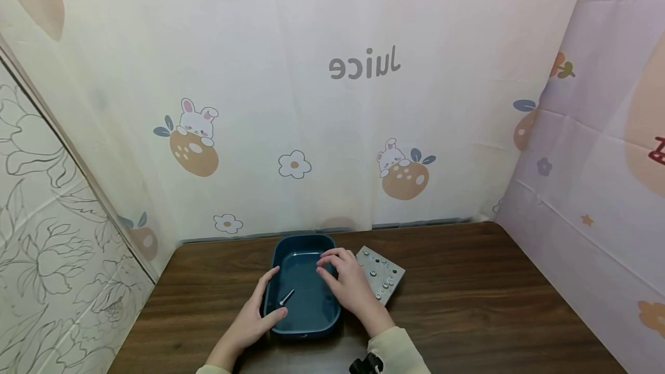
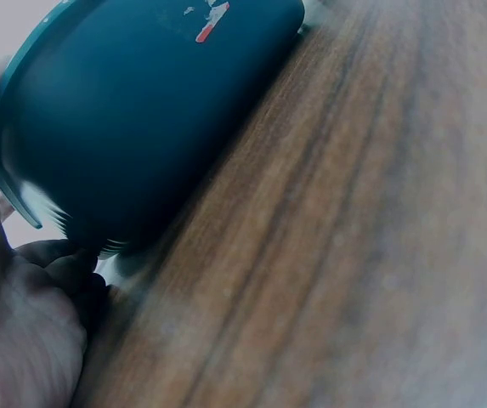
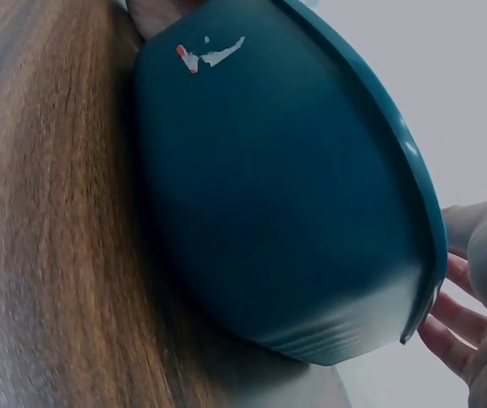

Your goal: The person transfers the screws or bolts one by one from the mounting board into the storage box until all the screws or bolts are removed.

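A dark teal rectangular tray (image 1: 306, 319) stands on the wooden table. Inside it, toward the near left, lies one silver screw (image 1: 287, 297) with its head toward me. My left hand (image 1: 249, 319) holds the tray's left side, thumb over the rim and fingers along the outer wall; the left wrist view shows the fingers (image 2: 56, 263) low against that wall. Over the right rim hovers my right hand (image 1: 350, 281), fingers loosely bent, thumb and forefinger apart with nothing visible between them. In the right wrist view its fingers (image 3: 451, 327) overlap the tray's rim.
A grey metal plate (image 1: 381, 270) with several screws and holes lies right of the tray, partly behind my right hand. A printed curtain (image 1: 332, 189) hangs along the table's back edge. Another patterned cloth (image 1: 587, 178) hangs on the right.
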The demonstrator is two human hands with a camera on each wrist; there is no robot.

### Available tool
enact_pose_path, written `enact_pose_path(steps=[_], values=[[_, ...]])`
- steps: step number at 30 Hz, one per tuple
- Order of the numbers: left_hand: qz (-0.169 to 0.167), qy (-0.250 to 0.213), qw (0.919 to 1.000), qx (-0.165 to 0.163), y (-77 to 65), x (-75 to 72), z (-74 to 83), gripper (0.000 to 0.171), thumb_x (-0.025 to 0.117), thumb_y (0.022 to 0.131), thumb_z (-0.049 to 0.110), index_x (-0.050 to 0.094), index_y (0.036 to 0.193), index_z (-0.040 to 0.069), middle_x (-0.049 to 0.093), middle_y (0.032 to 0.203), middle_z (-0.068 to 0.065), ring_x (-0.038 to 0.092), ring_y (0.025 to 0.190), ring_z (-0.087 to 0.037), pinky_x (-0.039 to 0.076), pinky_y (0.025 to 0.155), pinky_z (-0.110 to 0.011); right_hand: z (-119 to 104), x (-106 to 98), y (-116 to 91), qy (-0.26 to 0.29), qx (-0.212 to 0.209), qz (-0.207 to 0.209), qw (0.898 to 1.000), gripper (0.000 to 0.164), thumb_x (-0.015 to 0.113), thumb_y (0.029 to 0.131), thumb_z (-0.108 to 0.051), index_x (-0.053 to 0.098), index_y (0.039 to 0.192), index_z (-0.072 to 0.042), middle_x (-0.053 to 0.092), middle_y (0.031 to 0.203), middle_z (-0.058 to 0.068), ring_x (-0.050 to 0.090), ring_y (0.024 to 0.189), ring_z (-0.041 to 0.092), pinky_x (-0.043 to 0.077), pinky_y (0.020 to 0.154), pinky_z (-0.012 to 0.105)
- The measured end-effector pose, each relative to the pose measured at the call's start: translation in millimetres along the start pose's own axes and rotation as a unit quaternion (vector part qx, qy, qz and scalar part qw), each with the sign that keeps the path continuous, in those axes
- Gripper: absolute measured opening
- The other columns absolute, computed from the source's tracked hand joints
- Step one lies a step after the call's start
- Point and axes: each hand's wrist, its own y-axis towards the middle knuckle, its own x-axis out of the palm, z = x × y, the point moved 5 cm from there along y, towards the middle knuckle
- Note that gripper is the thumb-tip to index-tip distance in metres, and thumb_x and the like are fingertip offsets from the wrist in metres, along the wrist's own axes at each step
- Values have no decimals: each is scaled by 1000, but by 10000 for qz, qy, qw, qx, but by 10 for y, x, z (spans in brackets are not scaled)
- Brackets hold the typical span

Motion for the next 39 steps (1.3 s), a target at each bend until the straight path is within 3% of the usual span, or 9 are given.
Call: enact_pose_path(steps=[7, 24, 39], values=[[-25, 56, 10000, 66, 1, 3, 5, 83, 71, 94, 35, 21, 160, 38, 21, 166, -2, 23, 149, -38, 22, 107, -76, -44, 61, 0, 36, -35, -127, 9999, 10, 71, 96, -27, 74, 102, -20, 61, 121, -9, 50, 115, 12, 50, 95, 38], [4, 174, 9998, 60, 14, -4, -17, 82, 71, 94, 38, 22, 159, 38, 23, 165, -3, 28, 147, -37, 27, 107, -73, -152, 186, -6, 103, -170, -422, 9989, 14, 69, 97, -27, 75, 105, -17, 61, 123, -8, 51, 118, 14, 50, 97, 41], [3, 107, 9999, -130, 11, -9, -12, 80, 71, 93, 39, 23, 157, 43, 25, 164, -6, 32, 144, -38, 28, 106, -73, -170, 259, -18, 41, -178, -617, 9979, 13, 67, 99, -28, 74, 106, -20, 60, 124, -9, 51, 118, 14, 49, 99, 41]])
